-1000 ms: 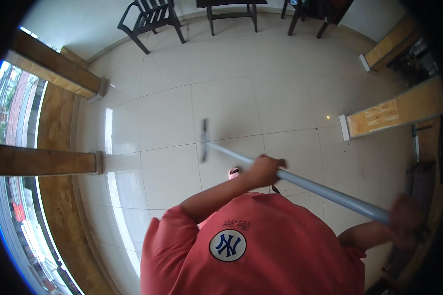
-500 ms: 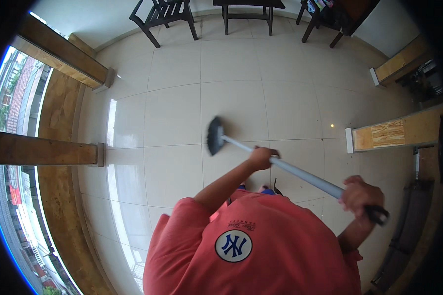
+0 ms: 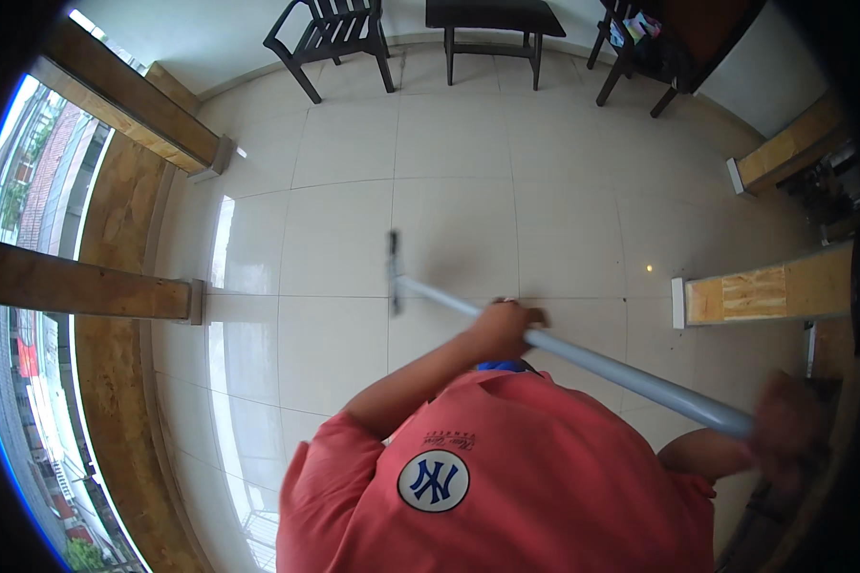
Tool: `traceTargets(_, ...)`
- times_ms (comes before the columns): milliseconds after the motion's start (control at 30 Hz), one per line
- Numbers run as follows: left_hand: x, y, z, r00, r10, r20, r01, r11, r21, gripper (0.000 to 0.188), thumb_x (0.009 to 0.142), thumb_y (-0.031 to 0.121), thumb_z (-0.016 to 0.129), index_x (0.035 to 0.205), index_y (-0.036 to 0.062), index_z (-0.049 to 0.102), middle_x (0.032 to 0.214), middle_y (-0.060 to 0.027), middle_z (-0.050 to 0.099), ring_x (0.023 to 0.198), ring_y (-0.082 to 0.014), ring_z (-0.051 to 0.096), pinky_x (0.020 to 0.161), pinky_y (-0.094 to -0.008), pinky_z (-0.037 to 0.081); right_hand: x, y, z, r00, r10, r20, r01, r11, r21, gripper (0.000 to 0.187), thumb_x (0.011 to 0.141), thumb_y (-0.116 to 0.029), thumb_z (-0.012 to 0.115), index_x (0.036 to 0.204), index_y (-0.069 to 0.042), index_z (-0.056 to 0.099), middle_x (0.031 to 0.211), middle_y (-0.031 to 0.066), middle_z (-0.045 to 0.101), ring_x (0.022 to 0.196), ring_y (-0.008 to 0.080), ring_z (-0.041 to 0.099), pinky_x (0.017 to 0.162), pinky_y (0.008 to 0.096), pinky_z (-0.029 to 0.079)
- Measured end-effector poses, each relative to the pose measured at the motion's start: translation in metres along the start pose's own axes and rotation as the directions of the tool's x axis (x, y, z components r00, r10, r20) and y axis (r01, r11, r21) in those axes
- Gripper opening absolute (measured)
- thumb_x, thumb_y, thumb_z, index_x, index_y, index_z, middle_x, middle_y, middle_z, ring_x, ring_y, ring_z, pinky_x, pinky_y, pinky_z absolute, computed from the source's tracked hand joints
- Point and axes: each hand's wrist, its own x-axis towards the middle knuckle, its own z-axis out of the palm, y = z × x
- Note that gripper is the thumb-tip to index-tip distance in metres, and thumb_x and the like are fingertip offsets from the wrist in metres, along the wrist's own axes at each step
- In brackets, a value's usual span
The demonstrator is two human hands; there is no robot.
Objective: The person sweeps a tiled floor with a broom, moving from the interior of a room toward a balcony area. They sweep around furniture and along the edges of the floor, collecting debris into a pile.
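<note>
A broom slants across in front of me, its pale grey handle (image 3: 640,384) rising from the floor toward my right side. Its dark head (image 3: 394,272) is seen nearly edge-on over the tiles and is slightly blurred; whether it touches the floor I cannot tell. Closed around the thinner, lower part of the handle is my left hand (image 3: 505,329). My right hand (image 3: 786,425), smeared by motion, grips the handle near its top end, which it hides.
Glossy beige tiles (image 3: 339,234) cover the floor. A dark slatted chair (image 3: 339,43), a dark bench (image 3: 494,17) and another chair (image 3: 631,57) with colourful cloth stand at the far wall. Wooden posts (image 3: 86,282) line the left; another post (image 3: 764,285) juts in at right.
The broom head has swung a little left and turned edge-on. My right hand has moved outward to the right and down with the handle's top; my left hand has shifted slightly nearer.
</note>
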Motion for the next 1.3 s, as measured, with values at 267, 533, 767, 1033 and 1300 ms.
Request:
traceTargets(267, -0.034, -0.227, 0.018, 0.696, -0.714, -0.075, 0.707, 0.663, 0.247, 0.030, 0.067, 0.009, 0.060, 0.093, 0.0229, 0.063, 0.095, -0.0029, 0.062, 0.100, -0.0239, 0.055, 0.083, -0.0505, 0.038, 0.009, 0.174, 0.068, 0.766, 0.601, 0.231, -0.643, 0.698, 0.316, 0.007, 0.075, 0.003, 0.058, 0.078, -0.002, 0.055, 0.081, 0.0102, 0.060, 0.088, 0.0239, 0.059, 0.081, 0.0364, 0.045)
traceTargets(533, 0.205, -0.092, 0.025, 0.986, -0.142, -0.085, 0.139, 0.990, -0.034, 0.031, 0.065, 0.013, 0.062, 0.094, 0.0208, 0.061, 0.077, -0.0050, 0.063, 0.082, -0.0279, 0.060, 0.076, -0.0441, 0.040, 0.096, 0.112, -0.071, 0.964, 0.265, 0.000, -0.263, 0.955, -0.137, 0.042, 0.069, -0.042, 0.069, 0.051, -0.011, 0.047, 0.049, -0.0014, 0.052, 0.048, 0.0145, 0.055, 0.066, 0.0344, 0.042)
traceTargets(767, 0.276, -0.002, -0.011, 0.993, 0.040, -0.111, -0.052, 0.993, -0.103, 0.016, 0.076, 0.016, 0.057, 0.092, 0.0158, 0.059, 0.071, -0.0060, 0.063, 0.075, -0.0255, 0.061, 0.081, -0.0380, 0.036, 0.145, 0.070, -0.152, 0.854, 0.048, 0.519, 0.146, 0.934, -0.327, 0.024, 0.077, -0.025, 0.064, 0.058, -0.015, 0.053, 0.053, -0.0047, 0.055, 0.049, 0.0097, 0.054, 0.053, 0.0267, 0.040)
traceTargets(1033, 0.186, -0.072, -0.078, 0.962, -0.271, -0.045, 0.274, 0.956, 0.104, 0.038, 0.061, 0.011, 0.063, 0.098, 0.0201, 0.061, 0.073, -0.0063, 0.064, 0.077, -0.0263, 0.061, 0.078, -0.0371, 0.043, 0.111, 0.156, -0.149, 0.992, 0.014, -0.128, -0.020, 0.999, -0.045, 0.025, 0.065, -0.013, 0.062, 0.049, -0.009, 0.044, 0.044, -0.0008, 0.046, 0.037, 0.0146, 0.041, 0.045, 0.0262, 0.035)
traceTargets(1300, 0.166, -0.230, -0.035, 0.729, -0.615, -0.301, 0.675, 0.719, 0.167, 0.028, 0.066, 0.010, 0.063, 0.092, 0.0214, 0.064, 0.096, -0.0026, 0.063, 0.095, -0.0238, 0.058, 0.075, -0.0400, 0.048, 0.108, 0.253, -0.067, 0.845, 0.488, 0.220, -0.522, 0.841, 0.141, 0.009, 0.068, 0.003, 0.059, 0.071, -0.003, 0.053, 0.071, 0.0077, 0.057, 0.073, 0.0203, 0.059, 0.073, 0.0352, 0.045)
